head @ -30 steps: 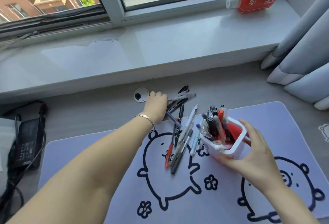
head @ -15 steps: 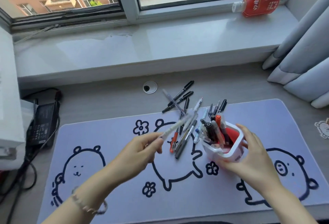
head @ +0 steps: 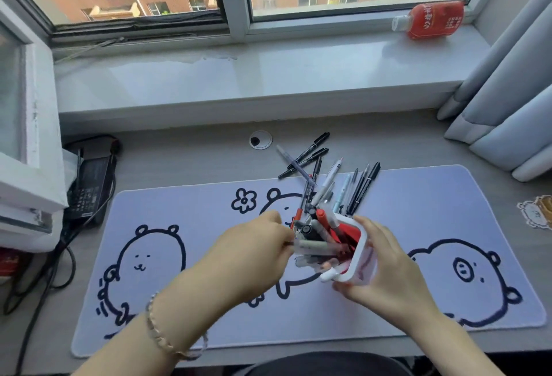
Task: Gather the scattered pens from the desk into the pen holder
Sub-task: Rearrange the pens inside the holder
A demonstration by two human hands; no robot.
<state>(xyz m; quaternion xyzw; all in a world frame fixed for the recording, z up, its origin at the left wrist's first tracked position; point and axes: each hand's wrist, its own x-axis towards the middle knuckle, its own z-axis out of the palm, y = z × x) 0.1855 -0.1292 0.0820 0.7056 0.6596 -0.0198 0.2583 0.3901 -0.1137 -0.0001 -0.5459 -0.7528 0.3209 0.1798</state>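
Observation:
A white pen holder [head: 363, 251] with a red inside is lifted off the mat and tipped toward the left, with several pens and markers in it. My right hand [head: 385, 274] grips its right side and bottom. My left hand [head: 254, 253] pinches the end of a clear pen [head: 316, 245] whose far end lies in the holder's mouth. Behind the holder, several scattered pens [head: 310, 160] lie on the desk and the mat's back edge, among them black markers [head: 366, 187] and a white pen [head: 330, 178].
A lilac desk mat [head: 448, 202] with bear drawings covers the grey desk. A cable hole [head: 260, 140] lies behind the pens. A power adapter [head: 89, 187] and cables sit at left, curtains [head: 507, 107] at right, a red bottle [head: 433, 20] on the windowsill.
My left hand took a clear pen from the pile at the back, carried it toward me and brought its tip into the holder. My right hand lifted and tipped the holder leftward.

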